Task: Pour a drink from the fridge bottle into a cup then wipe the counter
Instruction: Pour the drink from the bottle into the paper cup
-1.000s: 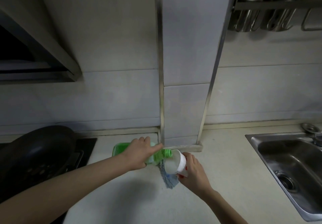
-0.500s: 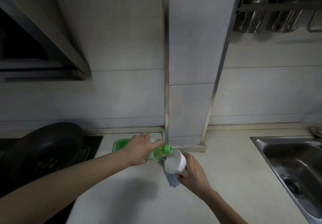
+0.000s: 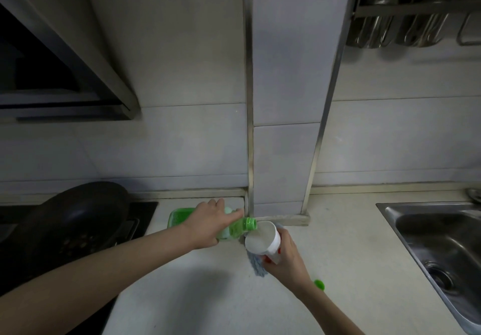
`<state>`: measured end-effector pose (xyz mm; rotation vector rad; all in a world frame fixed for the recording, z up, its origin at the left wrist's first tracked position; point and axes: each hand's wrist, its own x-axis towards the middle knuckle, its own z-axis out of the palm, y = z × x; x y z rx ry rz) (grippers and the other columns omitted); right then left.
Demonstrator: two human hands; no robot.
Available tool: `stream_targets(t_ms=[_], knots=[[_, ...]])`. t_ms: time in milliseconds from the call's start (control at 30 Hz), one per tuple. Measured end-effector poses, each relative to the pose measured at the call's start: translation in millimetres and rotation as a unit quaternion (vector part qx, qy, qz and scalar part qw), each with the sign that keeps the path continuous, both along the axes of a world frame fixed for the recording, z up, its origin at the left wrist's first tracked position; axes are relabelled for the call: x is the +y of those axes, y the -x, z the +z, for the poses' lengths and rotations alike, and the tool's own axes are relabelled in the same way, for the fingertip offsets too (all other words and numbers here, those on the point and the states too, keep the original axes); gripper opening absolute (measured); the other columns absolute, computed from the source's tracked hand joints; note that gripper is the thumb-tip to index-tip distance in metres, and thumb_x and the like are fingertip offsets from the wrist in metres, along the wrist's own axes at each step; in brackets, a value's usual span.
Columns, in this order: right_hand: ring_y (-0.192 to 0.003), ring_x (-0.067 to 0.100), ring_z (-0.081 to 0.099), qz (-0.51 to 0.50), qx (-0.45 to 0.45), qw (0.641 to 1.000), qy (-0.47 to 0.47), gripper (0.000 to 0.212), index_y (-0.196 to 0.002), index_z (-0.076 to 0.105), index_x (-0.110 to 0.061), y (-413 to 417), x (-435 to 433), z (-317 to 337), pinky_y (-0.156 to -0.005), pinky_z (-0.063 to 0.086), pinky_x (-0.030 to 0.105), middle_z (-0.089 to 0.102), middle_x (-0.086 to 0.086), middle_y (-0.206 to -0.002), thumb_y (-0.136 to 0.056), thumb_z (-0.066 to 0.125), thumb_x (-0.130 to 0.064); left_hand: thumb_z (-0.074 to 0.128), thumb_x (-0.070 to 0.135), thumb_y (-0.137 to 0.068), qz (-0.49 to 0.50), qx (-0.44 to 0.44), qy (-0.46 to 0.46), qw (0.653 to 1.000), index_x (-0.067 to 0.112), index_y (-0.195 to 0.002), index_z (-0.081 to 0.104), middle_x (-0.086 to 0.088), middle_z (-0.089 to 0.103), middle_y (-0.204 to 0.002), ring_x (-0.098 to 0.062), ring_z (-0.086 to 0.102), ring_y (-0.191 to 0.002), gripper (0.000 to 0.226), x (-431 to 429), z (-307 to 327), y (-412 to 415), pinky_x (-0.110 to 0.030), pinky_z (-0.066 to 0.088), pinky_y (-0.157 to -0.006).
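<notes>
Where the picture starts on the left, a dark hood (image 3: 65, 74) sticks out from the wall; under it a black pan (image 3: 78, 212) sits on the stove (image 3: 141, 217); just to the right of the stove the pale counter (image 3: 208, 295) begins.

Low over the counter is the green bottle (image 3: 238, 228); it lies almost flat, with its bottom to the left and its open mouth to the right; the left hand (image 3: 208, 226) grips it round the middle, with the fingers and thumb curled round it.

The bottle's mouth is right at the rim of the white cup (image 3: 263, 239); the cup is tipped toward the bottle, so you can see inside it; I cannot tell if any drink is running out. The right hand (image 3: 286, 259) holds the cup from its right side, with the fingers curled round it. A blue cloth (image 3: 256, 267) lies on the counter under the cup; the cup and the hand hide part of it. Behind them a tiled pillar (image 3: 286, 100) goes up the wall.

A small green cap (image 3: 319, 284) lies on the counter just beside the right wrist. Farther right is a steel sink (image 3: 429, 207) with a round drain (image 3: 440, 273) in its bottom; high above it, shiny steel tools (image 3: 406, 27) hang on the wall.
</notes>
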<state>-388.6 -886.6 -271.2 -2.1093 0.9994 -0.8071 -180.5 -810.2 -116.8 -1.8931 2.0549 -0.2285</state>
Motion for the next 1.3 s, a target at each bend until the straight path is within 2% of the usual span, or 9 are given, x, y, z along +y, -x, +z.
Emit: stream_targets(t_ms=[200, 433, 633, 800, 867, 967, 1033, 1200, 1300], knots=[[-0.110, 0.010, 0.051, 0.007, -0.035, 0.999, -0.041, 0.086, -0.128, 0.032, -0.031, 0.7, 6.4, -3.6, -0.088, 0.052, 0.029, 0.050, -0.006, -0.118, -0.061, 0.084, -0.041, 0.068, 0.020, -0.082, -0.004, -0.001, -0.001, 1.000, 0.030, -0.147, 0.016, -0.020, 0.047, -0.125, -0.035, 0.052, -0.107, 0.083, -1.3, -2.3, 3.7, -0.037, 0.036, -0.071], [-0.110, 0.014, 0.054, 0.014, -0.024, 0.999, -0.020, 0.087, -0.128, 0.033, -0.030, 5.4, 5.7, -12.0, -0.087, 0.053, 0.034, 0.052, -0.007, -0.117, -0.059, 0.084, -0.047, 0.068, 0.019, -0.082, -0.011, 0.004, -0.003, 1.000, 0.030, -0.147, 0.018, -0.020, 0.048, -0.124, -0.035, 0.053, -0.107, 0.083, -3.3, -1.4, 6.9, -0.037, 0.037, -0.073], [-0.110, 0.009, 0.052, 0.010, -0.034, 0.999, -0.029, 0.087, -0.127, 0.033, -0.028, 11.0, 11.5, -11.8, -0.085, 0.046, 0.013, 0.050, -0.009, -0.117, -0.059, 0.086, -0.043, 0.069, 0.023, -0.083, -0.019, 0.002, 0.008, 1.000, 0.031, -0.147, 0.018, -0.019, 0.049, -0.125, -0.033, 0.053, -0.108, 0.083, -7.0, 6.6, 5.2, -0.037, 0.043, -0.078], [-0.102, 0.012, 0.053, -0.011, -0.019, 0.998, -0.050, 0.083, -0.123, 0.037, -0.024, 17.3, 15.3, -14.9, -0.079, 0.050, 0.021, 0.050, -0.008, -0.113, -0.059, 0.086, -0.041, 0.069, 0.026, -0.085, -0.031, -0.016, 0.023, 0.999, 0.032, -0.149, 0.015, -0.020, 0.048, -0.128, -0.033, 0.053, -0.111, 0.083, -10.6, 17.5, 2.8, -0.038, 0.044, -0.082], [-0.099, 0.011, 0.054, -0.024, -0.016, 0.997, -0.066, 0.081, -0.121, 0.038, -0.025, 19.0, 15.6, -15.8, -0.076, 0.050, 0.022, 0.053, -0.007, -0.111, -0.058, 0.085, -0.046, 0.068, 0.026, -0.085, -0.040, -0.022, 0.036, 0.998, 0.032, -0.149, 0.016, -0.019, 0.049, -0.126, -0.032, 0.054, -0.108, 0.083, -11.7, 22.8, 1.8, -0.037, 0.043, -0.079], [-0.100, 0.014, 0.054, -0.038, -0.018, 0.995, -0.090, 0.087, -0.122, 0.038, -0.025, 20.2, 16.1, -17.3, -0.077, 0.052, 0.032, 0.054, -0.004, -0.113, -0.053, 0.081, -0.054, 0.068, 0.026, -0.084, -0.041, -0.033, 0.043, 0.998, 0.033, -0.148, 0.015, -0.018, 0.049, -0.123, -0.031, 0.054, -0.104, 0.084, -12.4, 28.3, -0.4, -0.035, 0.037, -0.071], [-0.103, 0.015, 0.053, -0.041, -0.014, 0.994, -0.105, 0.090, -0.125, 0.037, -0.025, 20.3, 13.7, -18.1, -0.079, 0.053, 0.035, 0.054, -0.005, -0.115, -0.052, 0.081, -0.052, 0.069, 0.026, -0.083, -0.037, -0.036, 0.044, 0.998, 0.032, -0.147, 0.017, -0.018, 0.049, -0.122, -0.031, 0.054, -0.103, 0.083, -13.4, 32.7, -1.0, -0.035, 0.036, -0.070], [-0.104, 0.015, 0.053, -0.042, -0.021, 0.992, -0.116, 0.086, -0.122, 0.038, -0.025, 21.0, 5.7, -19.6, -0.079, 0.055, 0.037, 0.053, -0.006, -0.115, -0.054, 0.085, -0.044, 0.069, 0.027, -0.083, -0.040, -0.052, 0.051, 0.997, 0.032, -0.148, 0.018, -0.018, 0.049, -0.121, -0.031, 0.054, -0.102, 0.083, -15.8, 40.9, -0.4, -0.034, 0.036, -0.069], [-0.104, 0.009, 0.052, -0.038, -0.039, 0.991, -0.122, 0.085, -0.123, 0.037, -0.027, 20.1, 3.3, -14.0, -0.080, 0.054, 0.030, 0.052, -0.012, -0.114, -0.056, 0.088, -0.037, 0.069, 0.030, -0.084, -0.041, -0.058, 0.052, 0.996, 0.032, -0.148, 0.017, -0.018, 0.049, -0.122, -0.032, 0.055, -0.104, 0.083, -15.8, 43.7, 1.0, -0.035, 0.037, -0.069]])
